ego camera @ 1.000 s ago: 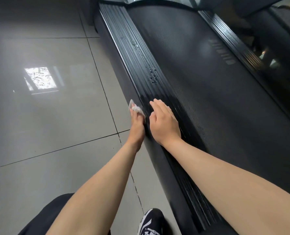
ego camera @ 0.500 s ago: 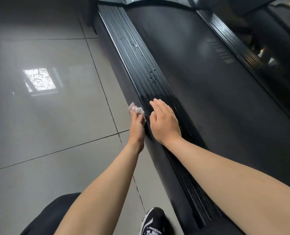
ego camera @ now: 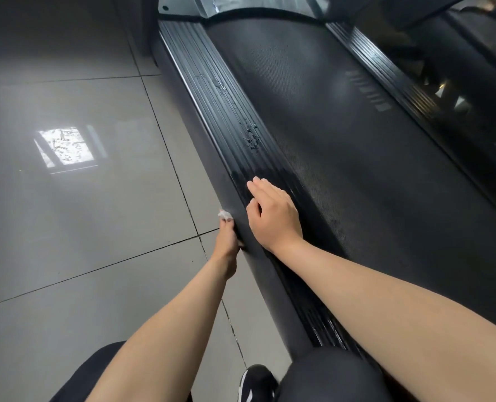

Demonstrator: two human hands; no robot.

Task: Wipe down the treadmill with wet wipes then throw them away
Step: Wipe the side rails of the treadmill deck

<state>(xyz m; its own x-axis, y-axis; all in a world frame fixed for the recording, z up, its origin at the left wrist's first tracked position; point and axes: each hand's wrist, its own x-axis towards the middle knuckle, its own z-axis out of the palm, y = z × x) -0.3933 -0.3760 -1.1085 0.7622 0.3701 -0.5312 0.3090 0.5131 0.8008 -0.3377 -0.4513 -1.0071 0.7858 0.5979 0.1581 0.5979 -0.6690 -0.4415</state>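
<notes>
Left hand (ego camera: 226,240) low beside the treadmill (ego camera: 342,155), grip pinching a wadded wet wipe (ego camera: 224,215) against its outer side, apparently to scrub that face. Right hand (ego camera: 273,216) lies flat on the ribbed side rail (ego camera: 226,117), fingers straight, holding nothing; probably bracing the crouch.

One view only: head-worn wide-angle camera, facing forward and steeply down. It looks along the treadmill (ego camera: 342,158) from beside its near-left edge. Close range: forearms (ego camera: 386,309) fill the lower frame, and floor (ego camera: 81,227) takes the left half.
</notes>
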